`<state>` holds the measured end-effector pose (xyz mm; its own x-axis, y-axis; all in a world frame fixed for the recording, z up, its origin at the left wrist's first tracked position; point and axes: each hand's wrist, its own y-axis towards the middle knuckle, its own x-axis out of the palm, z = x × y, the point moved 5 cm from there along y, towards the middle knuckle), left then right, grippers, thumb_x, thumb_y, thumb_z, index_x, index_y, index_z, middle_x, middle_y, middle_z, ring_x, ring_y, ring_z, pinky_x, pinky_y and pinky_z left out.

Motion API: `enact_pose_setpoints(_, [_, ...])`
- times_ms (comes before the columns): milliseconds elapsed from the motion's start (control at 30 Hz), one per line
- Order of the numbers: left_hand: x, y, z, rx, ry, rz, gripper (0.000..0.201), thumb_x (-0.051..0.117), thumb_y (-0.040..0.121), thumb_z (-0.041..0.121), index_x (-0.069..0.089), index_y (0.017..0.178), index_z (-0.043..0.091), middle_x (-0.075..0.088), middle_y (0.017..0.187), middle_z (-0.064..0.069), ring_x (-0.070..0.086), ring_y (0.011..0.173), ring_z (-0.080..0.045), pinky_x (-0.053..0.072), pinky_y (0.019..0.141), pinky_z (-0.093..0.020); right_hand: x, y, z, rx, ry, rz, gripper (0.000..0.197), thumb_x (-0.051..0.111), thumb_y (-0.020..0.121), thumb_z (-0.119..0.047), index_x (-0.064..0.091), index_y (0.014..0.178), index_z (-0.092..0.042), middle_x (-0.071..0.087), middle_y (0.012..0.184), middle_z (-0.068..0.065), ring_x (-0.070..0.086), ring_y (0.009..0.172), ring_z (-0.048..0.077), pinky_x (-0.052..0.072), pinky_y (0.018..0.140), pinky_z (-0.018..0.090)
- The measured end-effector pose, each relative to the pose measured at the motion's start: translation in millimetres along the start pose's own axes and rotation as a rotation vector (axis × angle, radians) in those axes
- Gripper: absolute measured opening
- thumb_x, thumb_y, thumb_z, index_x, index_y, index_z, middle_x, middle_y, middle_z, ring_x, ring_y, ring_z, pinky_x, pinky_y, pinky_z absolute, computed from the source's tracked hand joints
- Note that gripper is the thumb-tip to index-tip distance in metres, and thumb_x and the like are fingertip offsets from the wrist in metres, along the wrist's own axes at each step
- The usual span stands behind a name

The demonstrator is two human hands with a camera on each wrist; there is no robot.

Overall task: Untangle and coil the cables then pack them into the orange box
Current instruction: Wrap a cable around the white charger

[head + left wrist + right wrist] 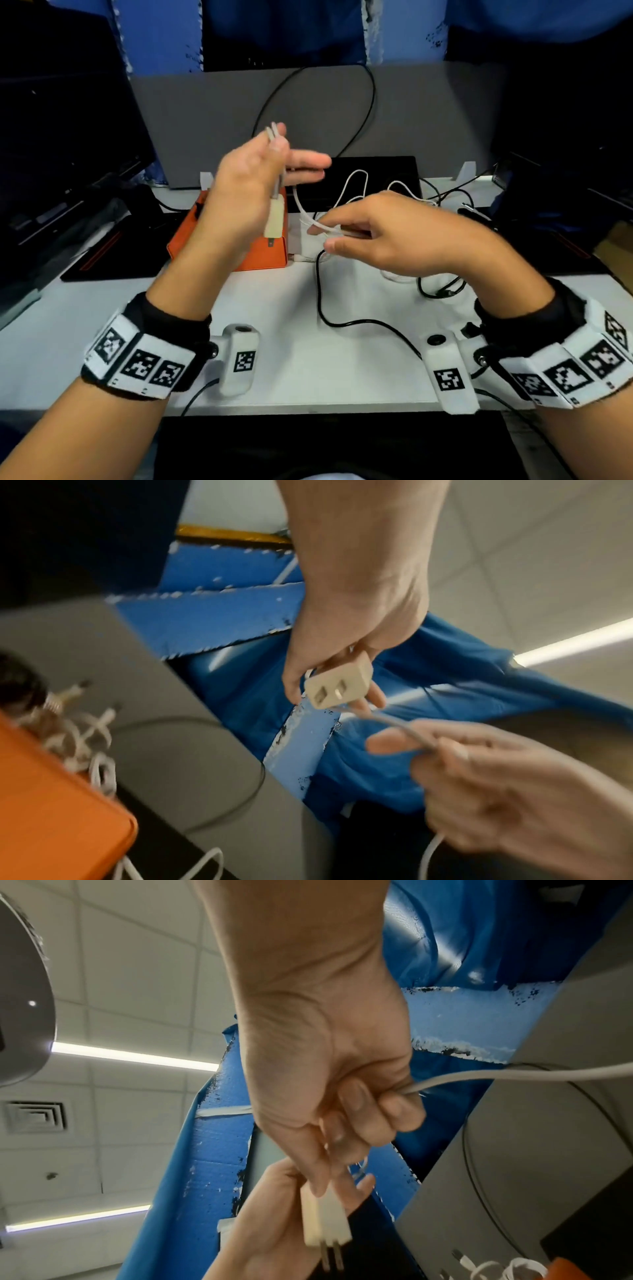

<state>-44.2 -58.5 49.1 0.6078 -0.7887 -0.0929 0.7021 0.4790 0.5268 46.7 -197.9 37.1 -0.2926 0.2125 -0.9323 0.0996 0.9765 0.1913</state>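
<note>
Above the white desk (281,308), your left hand (246,192) is raised with a cream two-prong plug adapter (275,219) hanging prongs-down against the palm; the thumb pins it and some looped white cable there, while the other fingers stretch out straight. Your right hand (394,233) hovers just right of it, fingers curled around a run of the same white cable (320,224), which the right wrist view shows passing through the closed fist and trailing off toward the desk. Left of centre, behind the left hand, sits the orange box (219,251); its top is mostly hidden, so you cannot tell from here whether anything is packed inside, though the left wrist view shows bundled white cables (85,739) lying right at its edge. A black cable (342,318) snakes loose across the near desk, and more black and white leads lie in a tangle (411,195) at the far right. By the look of it, you are only partway through coiling this first charger lead; the black cable and the far tangle remain to be freed, wound and boxed.
</note>
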Motion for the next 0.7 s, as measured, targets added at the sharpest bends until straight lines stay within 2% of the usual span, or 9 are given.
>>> enact_pose_setpoints(100, [16.5,-7.2,-0.1,0.062,0.249,-0.137,0.027,0.035,0.113,0.017,0.051,0.134,0.015,0.079,0.102,0.005,0.075,0.096,-0.009,0.053,0.091,-0.021,-17.3,-4.6,1.2,-0.015,0.021,0.125,0.024,0.059,0.103,-0.037,0.074,0.097,-0.019,0.066,0.074,0.002,0.057,0.067,0.019,0.049,0.068,0.044])
enact_pose_setpoints(167, [22.3,-10.3,-1.2,0.043,0.284,-0.248,0.027,0.036,0.112,0.017,0.052,0.133,0.014,0.078,0.093,0.010,0.073,0.091,-0.003,0.053,0.094,-0.024,-29.5,-8.8,5.3,-0.005,0.093,0.223,0.019,0.063,0.101,-0.039,0.075,0.095,-0.026,0.071,0.078,0.002,0.064,0.072,0.023,0.052,0.069,0.046])
enact_pose_setpoints(200, [24.2,-12.0,-1.5,0.025,0.280,-0.315,0.027,0.037,0.112,0.019,0.056,0.129,0.011,0.077,0.086,0.006,0.072,0.084,-0.010,0.054,0.089,-0.029,-34.8,-11.1,6.9,-0.004,0.133,0.277,0.016,0.065,0.100,-0.038,0.075,0.094,-0.028,0.072,0.079,0.002,0.066,0.073,0.025,0.053,0.069,0.046])
enact_pose_setpoints(300, [27.0,-18.3,-1.5,-0.058,0.109,-0.509,0.035,0.037,0.110,0.020,0.061,0.111,-0.006,0.058,0.062,-0.006,0.051,0.059,-0.025,0.047,0.066,-0.048,-47.7,-15.5,9.9,-0.016,0.240,0.452,0.011,0.072,0.097,-0.033,0.075,0.089,-0.025,0.071,0.076,-0.003,0.062,0.072,0.022,0.049,0.066,0.037])
enact_pose_setpoints(400, [25.1,-21.2,3.4,-0.132,-0.217,-0.546,0.037,0.033,0.107,0.016,0.066,0.112,0.000,0.040,0.056,0.002,0.038,0.049,-0.012,0.053,0.076,-0.036,-53.2,-16.4,12.6,-0.042,0.267,0.558,0.016,0.063,0.102,-0.033,0.074,0.099,-0.022,0.070,0.083,-0.006,0.059,0.074,0.009,0.046,0.071,0.030])
enact_pose_setpoints(500, [21.9,-16.8,5.3,-0.166,-0.443,-0.488,0.030,0.031,0.106,0.019,0.058,0.095,0.011,0.040,0.058,0.008,0.038,0.050,-0.009,0.051,0.087,-0.039,-46.7,-11.8,13.7,-0.076,0.281,0.482,0.027,0.045,0.111,-0.031,0.067,0.127,-0.029,0.071,0.100,-0.019,0.064,0.089,0.004,0.054,0.080,0.030])
enact_pose_setpoints(567, [24.6,-18.1,5.1,-0.182,-0.525,-0.506,0.027,0.029,0.106,0.020,0.051,0.092,0.015,0.041,0.060,0.009,0.040,0.053,-0.009,0.045,0.092,-0.043,-38.1,-8.8,11.6,-0.074,0.341,0.416,0.036,0.037,0.113,-0.029,0.058,0.142,-0.025,0.065,0.085,-0.035,0.062,0.077,-0.003,0.047,0.068,0.016])
enact_pose_setpoints(633, [28.5,-21.0,6.3,-0.196,-0.584,-0.545,0.025,0.027,0.107,0.020,0.047,0.092,0.015,0.042,0.062,0.009,0.041,0.055,-0.009,0.040,0.094,-0.046,-28.7,-5.1,9.4,-0.048,0.406,0.376,0.039,0.032,0.114,-0.029,0.056,0.143,-0.020,0.058,0.069,-0.038,0.057,0.066,-0.008,0.041,0.060,0.008])
enact_pose_setpoints(700, [32.1,-22.9,8.7,-0.213,-0.610,-0.564,0.024,0.029,0.106,0.021,0.047,0.092,0.016,0.039,0.061,0.010,0.039,0.054,-0.008,0.039,0.089,-0.044,-20.7,-1.6,7.9,-0.030,0.459,0.360,0.041,0.029,0.114,-0.036,0.062,0.135,-0.022,0.053,0.062,-0.027,0.051,0.059,-0.003,0.038,0.054,0.009])
